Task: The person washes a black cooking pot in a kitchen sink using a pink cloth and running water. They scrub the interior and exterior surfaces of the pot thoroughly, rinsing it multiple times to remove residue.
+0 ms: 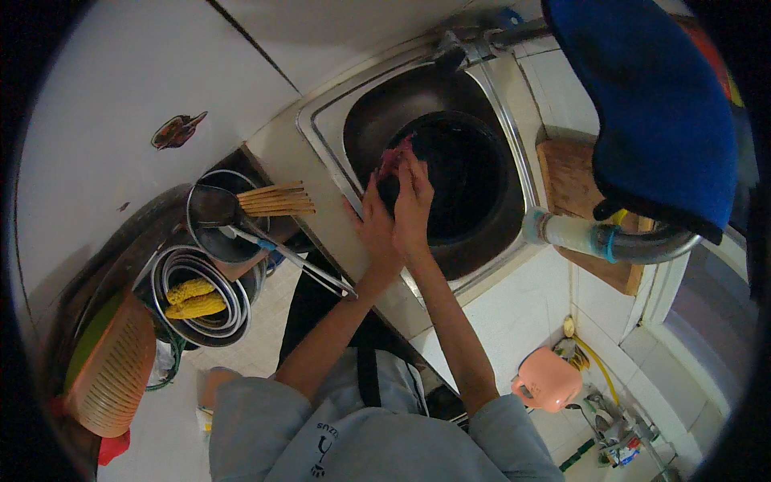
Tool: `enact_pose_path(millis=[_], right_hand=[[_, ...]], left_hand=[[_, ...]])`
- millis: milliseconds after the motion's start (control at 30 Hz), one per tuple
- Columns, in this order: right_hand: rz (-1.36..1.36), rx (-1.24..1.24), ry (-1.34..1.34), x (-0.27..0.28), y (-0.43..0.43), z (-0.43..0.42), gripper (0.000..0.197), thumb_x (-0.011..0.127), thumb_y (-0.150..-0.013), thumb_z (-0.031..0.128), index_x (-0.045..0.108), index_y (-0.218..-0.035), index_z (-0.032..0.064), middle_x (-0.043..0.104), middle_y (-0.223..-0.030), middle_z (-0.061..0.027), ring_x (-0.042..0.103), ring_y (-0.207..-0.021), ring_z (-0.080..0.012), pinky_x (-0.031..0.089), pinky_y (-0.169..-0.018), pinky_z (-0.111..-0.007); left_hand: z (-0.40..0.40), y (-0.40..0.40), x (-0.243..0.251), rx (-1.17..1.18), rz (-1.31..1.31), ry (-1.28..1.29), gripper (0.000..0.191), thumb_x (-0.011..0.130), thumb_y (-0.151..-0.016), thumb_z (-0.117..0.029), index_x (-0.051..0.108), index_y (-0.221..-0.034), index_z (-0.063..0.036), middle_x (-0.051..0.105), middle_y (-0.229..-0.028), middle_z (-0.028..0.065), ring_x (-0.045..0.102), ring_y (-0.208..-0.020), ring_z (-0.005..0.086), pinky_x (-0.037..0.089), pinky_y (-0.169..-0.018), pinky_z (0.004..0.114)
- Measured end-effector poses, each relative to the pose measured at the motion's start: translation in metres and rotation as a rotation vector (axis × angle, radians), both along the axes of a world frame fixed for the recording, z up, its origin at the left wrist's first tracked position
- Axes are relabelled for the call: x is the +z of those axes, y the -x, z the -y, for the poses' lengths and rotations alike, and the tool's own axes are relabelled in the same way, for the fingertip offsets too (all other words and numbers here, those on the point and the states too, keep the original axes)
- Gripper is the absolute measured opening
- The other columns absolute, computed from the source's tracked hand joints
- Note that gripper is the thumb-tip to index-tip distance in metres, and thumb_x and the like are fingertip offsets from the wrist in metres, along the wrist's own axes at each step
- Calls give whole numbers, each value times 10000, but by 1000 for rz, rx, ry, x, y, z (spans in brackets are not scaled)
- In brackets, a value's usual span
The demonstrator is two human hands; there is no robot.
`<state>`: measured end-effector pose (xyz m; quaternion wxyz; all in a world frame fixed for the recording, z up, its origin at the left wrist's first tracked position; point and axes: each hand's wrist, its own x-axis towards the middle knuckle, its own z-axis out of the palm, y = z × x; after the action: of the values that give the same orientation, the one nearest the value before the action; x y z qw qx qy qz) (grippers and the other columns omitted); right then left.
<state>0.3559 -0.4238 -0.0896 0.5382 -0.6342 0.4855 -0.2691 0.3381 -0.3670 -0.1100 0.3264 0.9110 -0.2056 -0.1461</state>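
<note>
My left hand (pixel 376 226) and my right hand (pixel 412 202) are close together over the near left side of a steel sink (pixel 385 90). Between their fingertips is a soft, reddish-pink piece (pixel 397 155), too blurred to tell whether it is food or cloth. Beneath it a dark round pan or basin (pixel 464 181) sits inside the sink; its contents are too dark to make out. A finger of the left hand extends towards the sink's left rim.
On the left stand a pot (pixel 202 241) with chopsticks (pixel 277 200) and a ladle (pixel 217 205), nested bowls (pixel 241 319) holding corn cobs (pixel 196 298), and an orange colander (pixel 114 367). On the right are a blue cloth (pixel 662 114), a pipe (pixel 566 232), a wooden board (pixel 566 175) and a pink jug (pixel 548 379).
</note>
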Motion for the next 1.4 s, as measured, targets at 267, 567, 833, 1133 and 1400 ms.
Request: enact_pose_path(millis=[267, 567, 833, 1133, 1400], right_hand=[[109, -40, -392, -10, -14, 13, 246, 612, -883, 102, 602, -1111, 8, 626, -986, -38, 551, -883, -98, 425, -804, -228], [330, -313, -303, -21, -38, 65, 263, 573, -920, 227, 620, -1095, 37, 623, -961, -4, 531, -867, -94, 424, -787, -240], [261, -203, -411, -20, -33, 58, 241, 568, -916, 266, 638, -983, 46, 630, -951, -17, 555, -801, -117, 442, -773, -282], [448, -633, -761, -3, -48, 71, 331, 576, -905, 313, 581, -1122, 64, 608, -1017, -24, 554, -892, -154, 437, -817, -291], [124, -376, -512, -28, -21, 89, 194, 563, -922, 277, 615, -961, 95, 633, -955, 3, 563, -887, -133, 414, -813, -282]], left_hand=[[0, -2, 2, -15, -13, 92, 595, 544, -825, -293, 380, -1335, -34, 385, -1374, 93, 383, -1272, 206, 130, -1081, 563], [1, -1, 15, -11, -24, 152, 661, 575, -788, -220, 315, -1349, 13, 394, -1357, 129, 374, -1269, 254, 59, -1093, 572], [-4, 0, 1, 15, -36, 290, 721, 551, -766, -137, 213, -1377, 45, 353, -1397, 139, 357, -1285, 262, 24, -1098, 572], [-1, -1, 12, -65, -23, 105, 738, 561, -771, -151, 199, -1377, 63, 341, -1417, 146, 340, -1303, 278, -18, -1099, 556], [-1, -5, 27, -123, -43, 59, 722, 559, -766, -121, 215, -1371, 74, 344, -1406, 186, 352, -1296, 294, 40, -1114, 522]])
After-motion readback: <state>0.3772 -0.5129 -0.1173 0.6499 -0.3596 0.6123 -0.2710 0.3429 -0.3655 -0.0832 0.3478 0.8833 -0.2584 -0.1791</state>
